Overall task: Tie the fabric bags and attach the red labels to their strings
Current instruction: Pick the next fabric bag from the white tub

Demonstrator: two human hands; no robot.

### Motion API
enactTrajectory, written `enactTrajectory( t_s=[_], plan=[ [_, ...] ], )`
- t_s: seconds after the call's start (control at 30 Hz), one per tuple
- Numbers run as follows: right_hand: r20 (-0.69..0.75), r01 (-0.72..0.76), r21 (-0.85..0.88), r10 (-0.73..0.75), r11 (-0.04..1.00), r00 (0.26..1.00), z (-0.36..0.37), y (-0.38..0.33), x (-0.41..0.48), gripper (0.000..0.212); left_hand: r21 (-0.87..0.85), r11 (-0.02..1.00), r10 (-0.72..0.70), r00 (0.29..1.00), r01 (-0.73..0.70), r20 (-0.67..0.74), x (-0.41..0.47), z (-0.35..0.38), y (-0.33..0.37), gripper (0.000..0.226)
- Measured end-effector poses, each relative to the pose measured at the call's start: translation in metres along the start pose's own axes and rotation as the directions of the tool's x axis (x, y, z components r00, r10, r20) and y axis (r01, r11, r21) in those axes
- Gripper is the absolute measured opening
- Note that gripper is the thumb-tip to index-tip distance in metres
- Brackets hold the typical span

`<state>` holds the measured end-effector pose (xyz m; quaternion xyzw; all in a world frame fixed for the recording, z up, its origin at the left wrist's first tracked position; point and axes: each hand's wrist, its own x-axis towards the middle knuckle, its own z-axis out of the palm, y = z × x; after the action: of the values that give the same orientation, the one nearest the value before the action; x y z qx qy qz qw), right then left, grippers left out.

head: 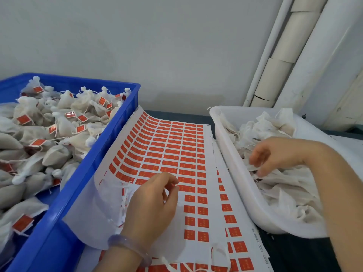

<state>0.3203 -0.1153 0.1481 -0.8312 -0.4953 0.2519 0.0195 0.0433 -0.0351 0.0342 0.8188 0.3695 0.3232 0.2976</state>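
Observation:
A sheet of red labels [172,146] lies between two bins, its far-left edge curling up against the blue crate. My left hand [153,205] hovers over the sheet's near part, thumb and forefinger pinching the edge of one red label [177,185]. My right hand [263,156] reaches into the white tub [231,154], its curled fingers gripping one of the loose untied fabric bags [282,181] heaped there. The blue crate [92,173] on the left holds several tied bags [59,122] with red labels on their strings.
Peeled white backing strips [119,197] lie on the sheet's near-left part, where the labels are gone. A second label sheet [233,230] sticks out underneath on the right. White pipes [279,61] run up the wall at the back right. A dark table edge [176,114] shows behind the sheet.

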Motion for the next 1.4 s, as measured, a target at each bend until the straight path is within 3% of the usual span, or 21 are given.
enactTrajectory(
  t_s=[0.1, 0.17, 0.23, 0.4, 0.6, 0.7, 0.77, 0.87, 0.93, 1.0, 1.07, 1.2, 1.4],
  plan=[
    [0.056, -0.118, -0.150, 0.128, 0.982, 0.990, 0.002, 0.017, -0.010, 0.037, 0.002, 1.000, 0.006, 1.000, -0.006, -0.002, 0.000, 0.000, 0.000, 0.018],
    [-0.022, -0.134, -0.195, 0.133, 0.972, 0.991, 0.013, 0.027, -0.011, 0.021, 0.009, 1.000, 0.007, 1.000, -0.007, 0.004, 0.001, 0.001, 0.001, 0.018],
    [-0.155, -0.087, -0.163, 0.061, 0.983, 0.986, 0.018, 0.033, -0.009, 0.007, 0.009, 1.000, 0.010, 1.000, -0.010, 0.003, 0.001, 0.002, 0.002, 0.019],
    [-0.289, -0.006, -0.060, -0.012, 0.998, 0.957, 0.012, 0.041, -0.015, 0.024, -0.002, 1.000, -0.003, 1.000, 0.003, 0.000, 0.000, 0.000, 0.002, 0.016],
    [-0.497, 0.122, 0.169, -0.022, 0.978, 0.868, 0.010, 0.031, -0.030, 0.008, -0.004, 1.000, 0.002, 1.000, -0.002, -0.013, 0.000, 0.001, 0.001, 0.016],
    [-0.634, 0.243, 0.284, -0.009, 0.928, 0.773, 0.003, 0.023, -0.041, 0.012, -0.011, 1.000, 0.005, 1.000, -0.006, -0.013, 0.000, 0.001, 0.000, 0.016],
    [-0.695, 0.380, 0.336, -0.046, 0.862, 0.718, -0.004, 0.010, -0.051, 0.004, -0.018, 1.000, 0.000, 1.000, -0.001, -0.021, 0.000, 0.001, 0.000, 0.016],
    [-0.736, 0.598, 0.345, -0.186, 0.723, 0.650, -0.009, -0.023, -0.060, 0.031, -0.047, 0.999, 0.002, 0.998, -0.005, -0.061, 0.001, 0.000, 0.002, 0.009],
    [-0.739, 0.679, 0.381, -0.235, 0.628, 0.632, -0.005, -0.048, -0.058, 0.031, -0.150, 0.989, -0.030, 0.995, 0.016, -0.094, 0.001, -0.003, 0.005, 0.014],
    [-0.736, 0.706, 0.445, -0.224, 0.551, 0.639, 0.010, -0.071, -0.048, 0.020, -0.334, 0.941, -0.101, 0.988, 0.057, -0.115, 0.001, -0.007, 0.009, 0.021],
    [-0.713, 0.681, 0.485, -0.203, 0.549, 0.671, 0.034, -0.093, -0.034, 0.010, -0.501, 0.863, -0.157, 0.979, 0.071, -0.131, 0.003, -0.012, 0.011, 0.032],
    [-0.621, 0.536, 0.619, -0.060, 0.574, 0.782, 0.093, -0.121, -0.004, 0.024, -0.705, 0.700, -0.247, 0.965, 0.112, -0.092, 0.007, -0.018, 0.007, 0.069],
    [-0.516, 0.468, 0.729, -0.048, 0.500, 0.855, 0.129, -0.129, 0.019, 0.035, -0.650, 0.757, -0.258, 0.943, 0.062, -0.211, 0.012, -0.020, 0.002, 0.030]
  ],
)
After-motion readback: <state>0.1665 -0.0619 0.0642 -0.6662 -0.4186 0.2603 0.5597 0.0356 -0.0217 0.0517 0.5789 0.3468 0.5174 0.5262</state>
